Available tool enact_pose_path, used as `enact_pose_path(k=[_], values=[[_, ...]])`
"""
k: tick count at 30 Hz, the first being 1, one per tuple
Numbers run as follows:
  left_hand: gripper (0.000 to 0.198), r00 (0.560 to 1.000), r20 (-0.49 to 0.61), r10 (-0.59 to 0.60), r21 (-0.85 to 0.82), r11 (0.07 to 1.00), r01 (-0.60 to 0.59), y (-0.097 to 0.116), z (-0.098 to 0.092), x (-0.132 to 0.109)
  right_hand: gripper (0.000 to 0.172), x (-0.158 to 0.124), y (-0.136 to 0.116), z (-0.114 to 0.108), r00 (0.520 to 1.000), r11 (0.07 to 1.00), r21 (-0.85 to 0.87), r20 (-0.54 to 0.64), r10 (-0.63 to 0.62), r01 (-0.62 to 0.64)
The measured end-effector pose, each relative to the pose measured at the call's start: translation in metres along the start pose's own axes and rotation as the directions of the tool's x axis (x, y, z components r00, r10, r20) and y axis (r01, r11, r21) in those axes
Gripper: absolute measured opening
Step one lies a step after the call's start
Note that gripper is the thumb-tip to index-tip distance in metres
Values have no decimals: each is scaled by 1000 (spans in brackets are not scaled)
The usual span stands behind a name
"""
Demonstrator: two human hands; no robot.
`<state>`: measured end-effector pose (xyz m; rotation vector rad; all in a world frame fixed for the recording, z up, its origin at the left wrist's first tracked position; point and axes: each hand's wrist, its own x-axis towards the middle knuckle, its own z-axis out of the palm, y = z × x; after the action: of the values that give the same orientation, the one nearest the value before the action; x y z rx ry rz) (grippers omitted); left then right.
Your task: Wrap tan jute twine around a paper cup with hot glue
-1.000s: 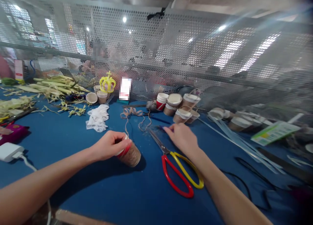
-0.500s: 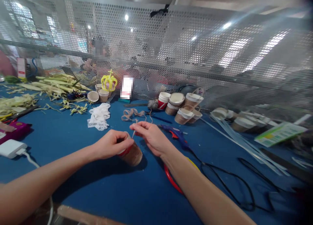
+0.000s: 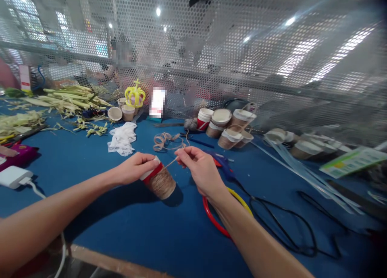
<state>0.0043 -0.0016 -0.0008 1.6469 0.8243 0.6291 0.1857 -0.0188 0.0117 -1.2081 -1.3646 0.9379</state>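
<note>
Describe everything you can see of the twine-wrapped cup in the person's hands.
The cup is a small paper cup, red and white near its rim, the rest wound in brown twine. It sits tilted, its base seemingly on the blue table, rim toward the left hand, which grips that end. A strand runs taut from it to the right hand, which pinches it.
</note>
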Motion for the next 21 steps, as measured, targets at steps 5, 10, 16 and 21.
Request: enact_pose_path(k=[5, 10, 16, 21], values=[[29, 1000, 7, -20, -52, 998, 20, 3, 3, -2, 20, -2, 0, 1, 1000, 999, -44, -3, 2, -2], [30, 1000, 5, -26, -56, 998, 26, 3, 4, -2, 21, -3, 1, 1, 1000, 996, -87, -16, -1, -1], [33, 1000, -14, 9, -59, 998, -9, 3, 4, -3, 21, -4, 1, 2, 1000, 990, -143, -21, 10, -13], [32, 999, -5, 39, -55, 998, -39, 6, 5, -5, 21, -6, 1, 2, 1000, 986, -167, -7, 16, -17]])
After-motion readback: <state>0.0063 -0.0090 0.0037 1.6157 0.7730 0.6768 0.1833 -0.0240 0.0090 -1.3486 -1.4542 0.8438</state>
